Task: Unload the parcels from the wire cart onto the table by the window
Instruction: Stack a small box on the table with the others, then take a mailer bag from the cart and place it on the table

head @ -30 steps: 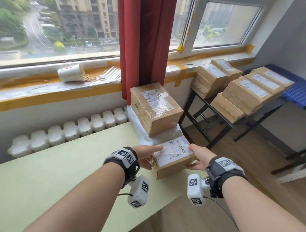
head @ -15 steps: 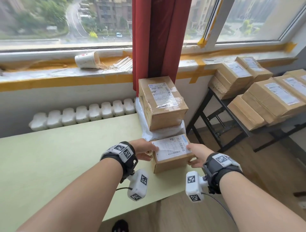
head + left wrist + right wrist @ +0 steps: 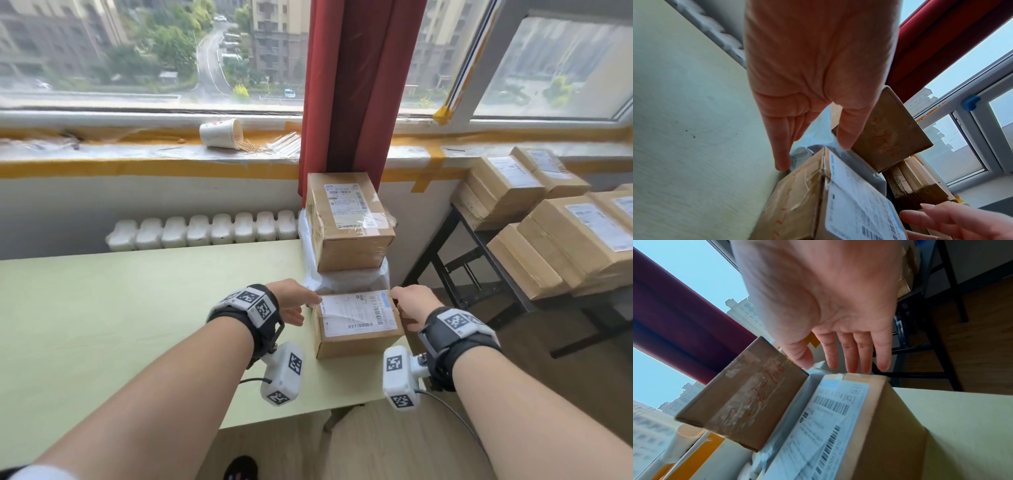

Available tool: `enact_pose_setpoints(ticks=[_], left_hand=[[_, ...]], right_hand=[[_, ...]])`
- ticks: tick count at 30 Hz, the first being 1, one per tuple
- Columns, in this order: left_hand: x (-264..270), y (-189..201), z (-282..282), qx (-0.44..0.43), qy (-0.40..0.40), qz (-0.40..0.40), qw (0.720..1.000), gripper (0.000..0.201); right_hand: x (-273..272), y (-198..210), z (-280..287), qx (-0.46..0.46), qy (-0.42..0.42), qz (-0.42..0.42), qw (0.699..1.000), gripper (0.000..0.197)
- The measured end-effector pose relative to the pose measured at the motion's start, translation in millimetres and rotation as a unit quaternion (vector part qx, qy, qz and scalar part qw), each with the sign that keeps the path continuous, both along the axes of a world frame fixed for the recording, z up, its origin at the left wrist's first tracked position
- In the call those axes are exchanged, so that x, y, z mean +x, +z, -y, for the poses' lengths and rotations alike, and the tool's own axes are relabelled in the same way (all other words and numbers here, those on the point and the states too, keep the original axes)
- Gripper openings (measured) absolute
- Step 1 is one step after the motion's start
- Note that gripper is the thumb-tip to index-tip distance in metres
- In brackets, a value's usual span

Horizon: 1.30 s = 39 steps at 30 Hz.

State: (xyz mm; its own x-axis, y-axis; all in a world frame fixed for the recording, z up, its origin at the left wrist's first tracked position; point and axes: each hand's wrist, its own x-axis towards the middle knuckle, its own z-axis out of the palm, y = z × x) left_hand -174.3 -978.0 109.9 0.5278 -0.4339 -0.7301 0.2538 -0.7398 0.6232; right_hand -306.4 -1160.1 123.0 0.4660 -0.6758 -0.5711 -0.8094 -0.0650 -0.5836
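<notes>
Small taped cardboard parcel (image 3: 356, 323) sits on the green tabletop (image 3: 137, 308) near its right edge, our left hand (image 3: 291, 299) and right hand (image 3: 411, 305) flank it with fingers released; likely light, stiff, best gripped by opposite side faces.

Pale green surface (image 3: 137, 308); brown cardboard parcels (image 3: 356, 325) with white barcoded labels (image 3: 359, 313); behind them a dark red curtain (image 3: 356, 85) and yellow-taped sill (image 3: 137, 166).

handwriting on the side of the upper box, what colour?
Red scrawl across the taped side of the upper box; clearest in the right wrist view.
</notes>
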Motion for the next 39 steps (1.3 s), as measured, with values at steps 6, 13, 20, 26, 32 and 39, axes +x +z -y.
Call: enact_pose_setpoints(ticks=[6,13,20,26,32,39], left_hand=[[-4,18,-14,-0.01,0.018,0.027,0.999,0.055],[-8,37,-40,-0.03,0.039,0.106,0.993,0.036],[-4,54,-94,-0.014,0.078,0.179,0.981,0.029],[13,68,-164,-0.002,0.128,0.211,0.969,0.026],[32,75,-248,0.004,0.185,0.222,0.957,0.021],[47,83,-356,0.007,0.23,0.219,0.948,0.021]], right_hand=[[8,11,-3,-0.013,-0.022,0.05,0.998,0.014],[25,32,-15,-0.013,0.0,0.084,0.996,0.013],[62,42,-64,0.005,0.083,0.139,0.987,0.011],[99,56,-129,0.021,0.168,0.156,0.973,0.012],[135,63,-207,0.038,0.212,0.16,0.963,0.01],[169,68,-310,0.031,0.261,0.163,0.951,0.011]])
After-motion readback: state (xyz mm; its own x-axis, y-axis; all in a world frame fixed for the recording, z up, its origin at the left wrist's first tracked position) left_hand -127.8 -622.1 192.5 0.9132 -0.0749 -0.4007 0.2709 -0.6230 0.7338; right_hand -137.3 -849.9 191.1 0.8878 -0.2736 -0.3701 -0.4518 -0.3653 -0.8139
